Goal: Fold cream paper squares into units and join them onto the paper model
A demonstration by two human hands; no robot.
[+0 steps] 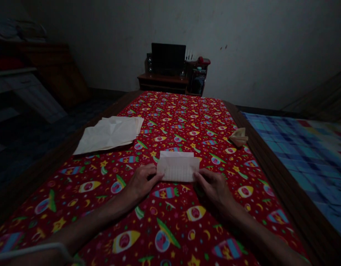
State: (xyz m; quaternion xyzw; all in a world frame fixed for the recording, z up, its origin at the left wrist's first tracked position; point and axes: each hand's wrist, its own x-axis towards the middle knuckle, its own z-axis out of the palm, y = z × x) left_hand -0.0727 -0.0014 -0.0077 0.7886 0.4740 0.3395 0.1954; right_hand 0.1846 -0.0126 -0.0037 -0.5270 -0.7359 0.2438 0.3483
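Note:
A folded sheet of lined paper (178, 168) lies between my hands, its upper layer not quite covering a second layer behind it. My left hand (144, 181) pinches the paper's left edge between thumb and fingers. On the opposite edge, my right hand (214, 184) grips the lower right corner in the same way. Farther off to the left rests a stack of creased paper sheets (109, 133). A small folded paper piece (239, 137) sits near the table's right edge.
A red patterned cloth (181, 229) covers the wooden table. Beyond its far end stands a desk with a dark monitor (168, 57) and speakers. A blue checkered bedding surface (306, 162) lies to the right, and wooden furniture (51, 70) stands at the left.

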